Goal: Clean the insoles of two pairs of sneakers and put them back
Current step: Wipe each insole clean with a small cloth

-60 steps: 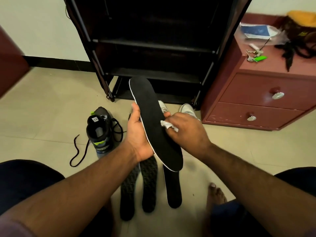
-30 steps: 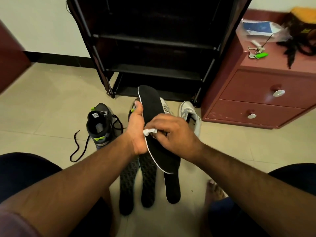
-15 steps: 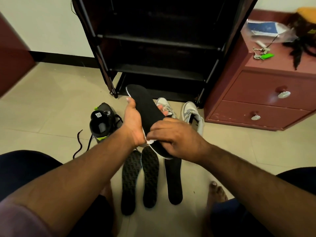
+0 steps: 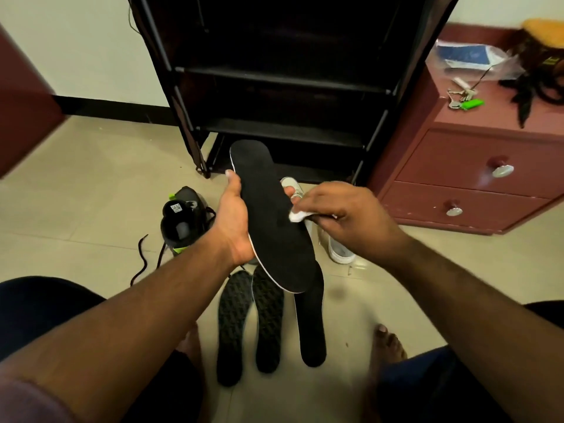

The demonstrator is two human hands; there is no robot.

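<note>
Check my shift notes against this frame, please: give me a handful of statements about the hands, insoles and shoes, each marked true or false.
1. The left hand holds a black insole up off the floor. True.
2. The right hand is empty. False: it pinches a small white wipe against the held insole.
3. Three insoles lie on the floor below the held one. True: two patterned insoles and one plain black insole.
4. The dark sneaker with green accents stands on the shoe rack. False: it sits on the floor, left of the left hand.
5. A green item lies on the red drawer unit. True: the green tag is beside keys.
</note>
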